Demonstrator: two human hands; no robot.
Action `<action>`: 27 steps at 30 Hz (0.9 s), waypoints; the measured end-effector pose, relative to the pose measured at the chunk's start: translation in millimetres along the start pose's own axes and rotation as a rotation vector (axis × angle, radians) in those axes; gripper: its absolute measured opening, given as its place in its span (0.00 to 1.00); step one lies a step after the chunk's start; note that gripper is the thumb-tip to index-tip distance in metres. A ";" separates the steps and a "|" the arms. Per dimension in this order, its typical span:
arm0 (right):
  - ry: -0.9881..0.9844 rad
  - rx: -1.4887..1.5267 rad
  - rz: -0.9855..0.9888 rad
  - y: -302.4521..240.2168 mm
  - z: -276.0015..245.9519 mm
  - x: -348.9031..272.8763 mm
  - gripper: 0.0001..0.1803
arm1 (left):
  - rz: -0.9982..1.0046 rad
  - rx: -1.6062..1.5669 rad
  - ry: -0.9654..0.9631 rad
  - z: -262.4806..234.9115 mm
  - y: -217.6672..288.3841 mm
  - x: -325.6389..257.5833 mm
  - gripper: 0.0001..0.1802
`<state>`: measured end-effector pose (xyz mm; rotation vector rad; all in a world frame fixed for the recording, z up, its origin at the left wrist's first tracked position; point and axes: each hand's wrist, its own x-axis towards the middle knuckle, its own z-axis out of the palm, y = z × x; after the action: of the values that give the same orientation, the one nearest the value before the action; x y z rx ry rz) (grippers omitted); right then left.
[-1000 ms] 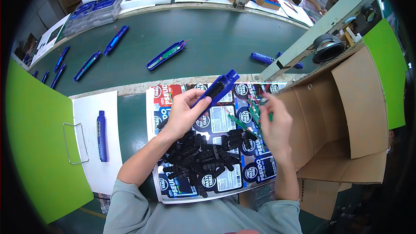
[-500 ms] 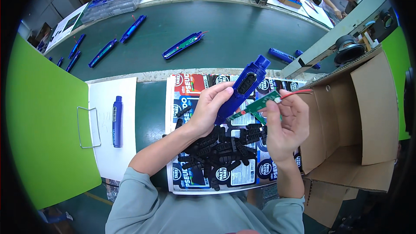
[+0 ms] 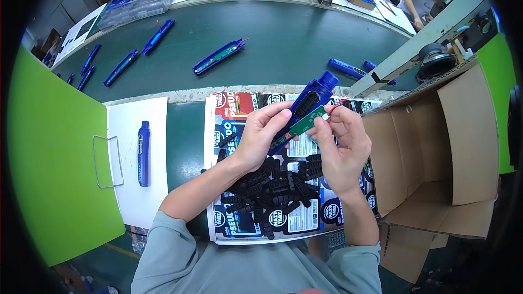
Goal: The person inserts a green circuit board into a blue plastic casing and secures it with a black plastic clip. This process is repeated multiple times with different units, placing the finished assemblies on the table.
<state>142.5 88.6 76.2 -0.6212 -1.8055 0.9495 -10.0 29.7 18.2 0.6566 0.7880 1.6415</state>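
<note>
In my left hand (image 3: 262, 133) is a blue plastic housing (image 3: 322, 88), tilted up to the right, with a black ribbed button pad (image 3: 306, 104) set in its opening. My right hand (image 3: 344, 144) pinches a narrow green circuit board (image 3: 306, 123) by its upper end, where a white connector and red wires (image 3: 339, 103) show. The board lies against the housing, its lower end at the housing's inner side; how far it sits inside is hidden. Beneath my hands a heap of black button pads (image 3: 272, 185) rests on printed sheets (image 3: 332, 209).
A cardboard box (image 3: 414, 152) stands open at the right. On white paper at the left lies a blue housing (image 3: 144, 153). Several housings with boards (image 3: 220, 56) lie on the green belt (image 3: 272, 32). A metal post (image 3: 414, 49) slants across the right; a person (image 3: 420, 5) sits beyond.
My right hand has moved left and brought the circuit board up against the blue housing. The housings on the belt appear shifted slightly left, along with the rest of the view.
</note>
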 end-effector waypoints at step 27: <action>0.111 -0.063 0.149 28.4 4.3 10.0 0.37 | 0.139 0.283 0.061 4.1 -20.1 -1.4 0.16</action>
<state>134.6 110.8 57.0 -0.8421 -1.7142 0.9405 5.6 31.6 5.0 0.8794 1.0512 1.6965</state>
